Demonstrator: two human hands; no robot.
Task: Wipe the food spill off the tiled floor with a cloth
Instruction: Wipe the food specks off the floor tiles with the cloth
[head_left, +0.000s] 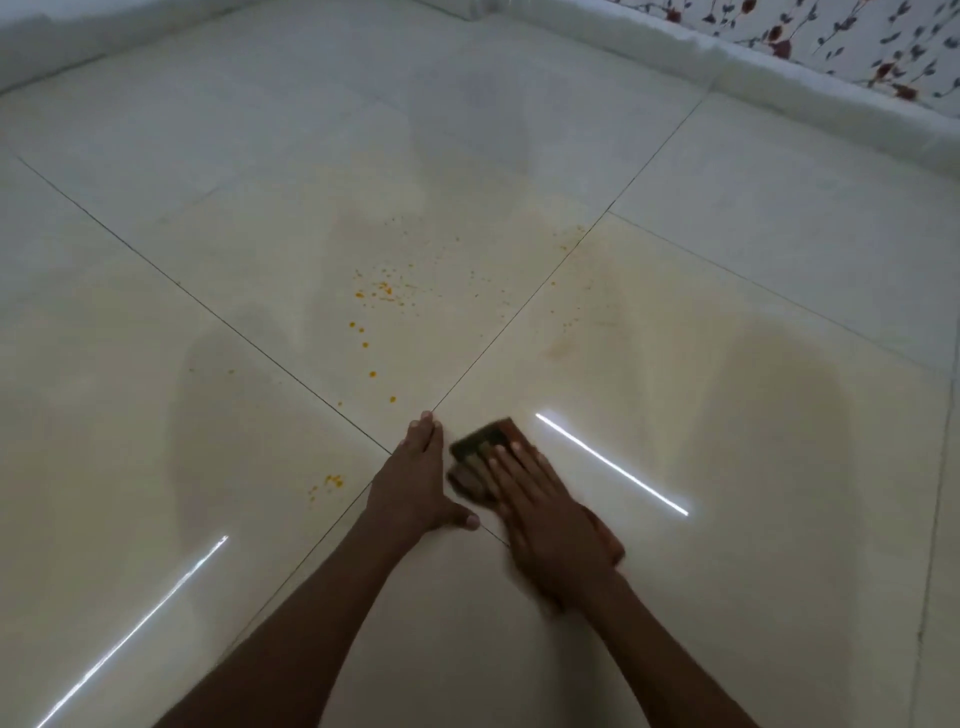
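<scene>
Orange food specks (382, 293) lie scattered over the cream tiled floor (701, 322), mostly on the tile ahead of my hands, with a small cluster (332, 482) to the left. My right hand (550, 512) presses flat on a folded brown and dark cloth (480, 447), which pokes out past my fingertips and is blurred. My left hand (418, 475) rests flat on the floor right beside the cloth, fingers together, thumb out, holding nothing. A faint yellowish smear (587, 291) tints the tile to the right of the specks.
A white skirting (779, 88) runs along the far wall, with flowered wallpaper (852, 47) above it at the top right. Dark grout lines cross near my left hand. Two bright light reflections streak the glossy tiles.
</scene>
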